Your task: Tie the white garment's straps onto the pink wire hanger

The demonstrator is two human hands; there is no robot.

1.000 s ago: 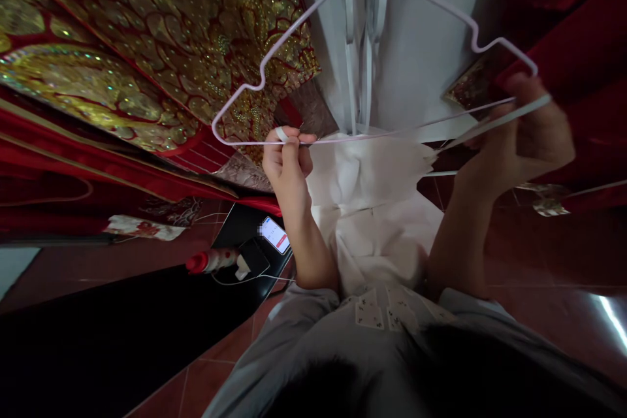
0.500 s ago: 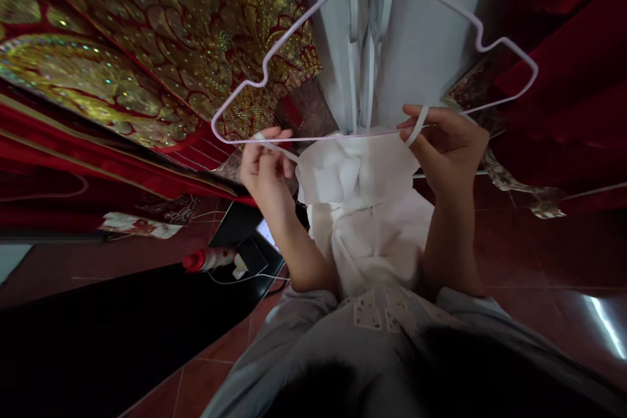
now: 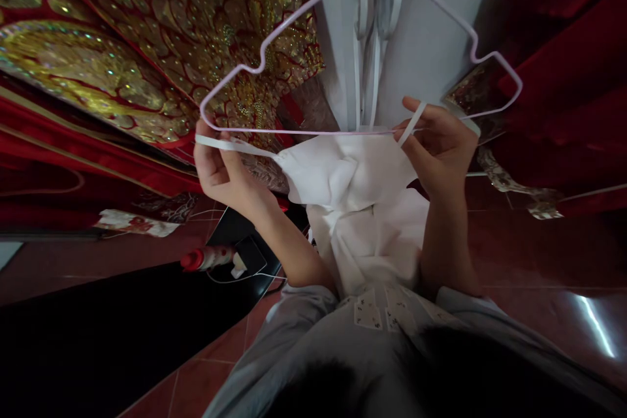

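A pale pink hanger [image 3: 313,132] hangs before me, its lower bar level with my hands. Below it a white garment [image 3: 337,173] drapes down in folds toward my lap. My left hand [image 3: 218,170], at the hanger's left corner, has its fingers curled through the garment's left white strap [image 3: 238,145] and stretches it outward. Near the right part of the bar, my right hand [image 3: 443,150] holds the right strap [image 3: 412,123], looped over thumb and forefinger. The lower bar passes close to both hands; whether they touch it I cannot tell.
Red and gold sequinned garments [image 3: 235,32] hang on the left, dark red cloth [image 3: 568,72] on the right. White metal bars [image 3: 365,72] stand behind the hanger. Lower left, a black table [image 3: 147,320] carries a red-capped bottle [image 3: 206,258], a dark box-like item [image 3: 251,255] and a white cable.
My left hand has moved left and outward, pulling the left strap longer. The garment's upper left edge has followed. The hanger has shifted slightly; my right hand has moved a little left.
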